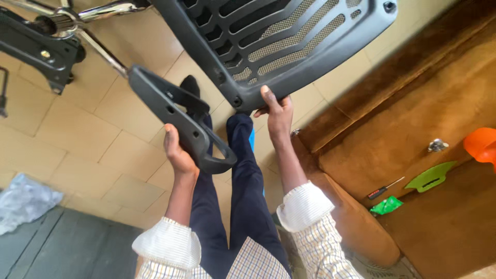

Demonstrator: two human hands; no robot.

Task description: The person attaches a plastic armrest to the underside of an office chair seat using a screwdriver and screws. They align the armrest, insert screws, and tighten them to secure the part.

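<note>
My left hand [177,150] grips a dark grey plastic chair armrest [181,120] from below, holding it tilted over my legs. My right hand [278,111] holds the lower edge of a dark grey mesh chair backrest [279,41], with the thumb pressed on its rim near a bolt hole. The armrest's upper end sits close to the backrest's lower left corner. My legs in dark blue trousers [243,181] stretch out beneath both parts over a tiled floor.
A black chair mechanism with chrome tubes [51,31] lies at the upper left. A brown sofa [413,129] at the right holds a screwdriver [385,188], a green plastic piece [431,176], a green packet [386,205], a metal fitting [437,145] and an orange object [481,144]. A clear plastic bag [26,200] lies left.
</note>
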